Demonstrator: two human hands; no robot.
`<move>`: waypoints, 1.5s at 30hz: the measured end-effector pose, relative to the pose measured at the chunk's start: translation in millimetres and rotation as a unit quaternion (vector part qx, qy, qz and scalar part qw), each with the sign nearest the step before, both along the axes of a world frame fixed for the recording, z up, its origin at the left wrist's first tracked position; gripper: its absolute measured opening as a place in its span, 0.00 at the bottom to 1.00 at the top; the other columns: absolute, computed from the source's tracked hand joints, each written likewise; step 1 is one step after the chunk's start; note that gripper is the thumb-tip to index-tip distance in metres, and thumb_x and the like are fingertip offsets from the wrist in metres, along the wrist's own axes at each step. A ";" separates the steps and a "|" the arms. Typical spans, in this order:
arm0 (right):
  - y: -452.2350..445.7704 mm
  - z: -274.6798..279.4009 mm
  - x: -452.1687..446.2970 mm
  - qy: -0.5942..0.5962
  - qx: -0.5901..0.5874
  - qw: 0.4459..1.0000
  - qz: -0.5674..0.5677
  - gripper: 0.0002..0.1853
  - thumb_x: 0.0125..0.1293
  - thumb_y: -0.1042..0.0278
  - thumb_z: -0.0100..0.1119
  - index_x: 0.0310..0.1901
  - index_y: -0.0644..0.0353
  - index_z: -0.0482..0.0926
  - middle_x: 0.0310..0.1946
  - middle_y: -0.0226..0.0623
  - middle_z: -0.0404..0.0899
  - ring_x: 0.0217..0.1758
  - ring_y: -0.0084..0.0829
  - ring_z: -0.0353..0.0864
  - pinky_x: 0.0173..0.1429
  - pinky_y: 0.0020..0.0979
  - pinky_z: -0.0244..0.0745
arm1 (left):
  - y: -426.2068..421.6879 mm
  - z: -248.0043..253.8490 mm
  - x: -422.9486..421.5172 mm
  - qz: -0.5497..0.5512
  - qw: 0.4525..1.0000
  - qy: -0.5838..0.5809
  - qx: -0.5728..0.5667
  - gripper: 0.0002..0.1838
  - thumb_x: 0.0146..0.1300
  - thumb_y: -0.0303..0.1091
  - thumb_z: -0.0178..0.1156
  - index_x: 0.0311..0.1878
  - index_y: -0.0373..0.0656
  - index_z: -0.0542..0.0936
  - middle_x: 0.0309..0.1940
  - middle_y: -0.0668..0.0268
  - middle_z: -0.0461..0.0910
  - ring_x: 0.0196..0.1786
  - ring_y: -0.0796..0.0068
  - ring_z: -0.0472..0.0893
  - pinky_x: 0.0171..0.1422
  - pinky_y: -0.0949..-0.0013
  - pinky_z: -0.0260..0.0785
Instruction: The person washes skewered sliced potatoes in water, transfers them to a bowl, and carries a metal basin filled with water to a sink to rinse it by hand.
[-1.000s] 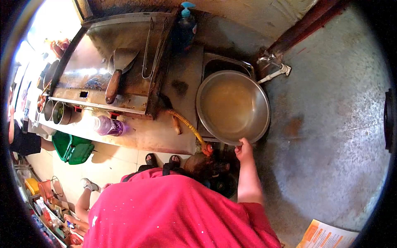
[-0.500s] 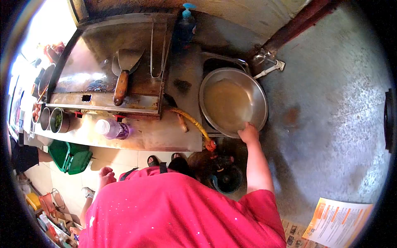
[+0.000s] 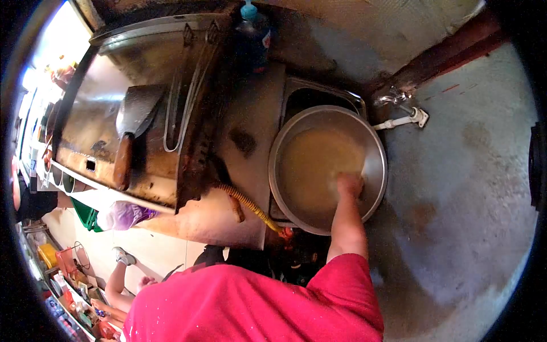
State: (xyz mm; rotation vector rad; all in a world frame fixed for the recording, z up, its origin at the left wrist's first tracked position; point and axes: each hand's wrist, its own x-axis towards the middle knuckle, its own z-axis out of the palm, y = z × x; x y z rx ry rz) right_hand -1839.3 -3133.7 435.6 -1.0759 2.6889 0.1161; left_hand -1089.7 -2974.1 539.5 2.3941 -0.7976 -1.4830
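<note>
My right hand (image 3: 350, 184) reaches down into a large round steel basin (image 3: 279, 196) and dips into the cloudy, pale brownish liquid (image 3: 316, 151) in it. The fingers are below the surface, so their shape does not show. The basin rests over a sink (image 3: 293, 85) at the right end of the counter. Beside my body, low on the left, my left hand (image 3: 147, 282) is small and partly covered by the red shirt. No object shows in it, and its fingers are unclear.
Left of the basin stands a griddle (image 3: 102, 74) holding a wooden-handled scraper (image 3: 124, 157) and metal tongs (image 3: 171, 122). A yellow hose (image 3: 248, 202) crosses the counter. Behind are a blue pump bottle (image 3: 250, 40) and a tap (image 3: 393, 98). Another person's leg (image 3: 117, 279) shows at lower left.
My right hand has moved from the basin's near rim into the liquid. The view has shifted, and my left hand now sits lower, closer against the shirt.
</note>
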 end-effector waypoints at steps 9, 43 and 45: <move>-121.3 -40.8 40.3 0.266 -0.111 0.908 0.303 0.23 0.57 0.53 0.56 0.49 0.60 0.78 0.53 0.48 0.75 0.59 0.46 0.71 0.64 0.43 0.64 | 18.0 -19.1 -38.4 0.020 0.996 -0.042 0.076 0.07 0.54 0.21 0.58 0.37 0.40 0.74 0.25 0.67 0.75 0.24 0.76 0.76 0.27 0.73 0.70; -106.4 -38.8 95.3 -0.012 -0.227 0.902 0.367 0.27 0.52 0.64 0.59 0.54 0.67 0.71 0.52 0.53 0.73 0.58 0.52 0.71 0.64 0.47 0.64 | 10.3 -39.7 -38.8 0.000 0.999 -0.016 0.039 0.08 0.53 0.22 0.60 0.37 0.40 0.75 0.26 0.67 0.76 0.26 0.77 0.77 0.29 0.73 0.71; -79.3 -28.8 125.3 -0.173 -0.265 0.920 0.232 0.24 0.53 0.66 0.58 0.51 0.69 0.73 0.52 0.56 0.73 0.57 0.55 0.71 0.62 0.47 0.66 | 10.3 -43.5 -38.4 0.002 0.999 -0.010 0.035 0.08 0.53 0.22 0.60 0.37 0.40 0.75 0.26 0.67 0.76 0.27 0.77 0.77 0.29 0.72 0.71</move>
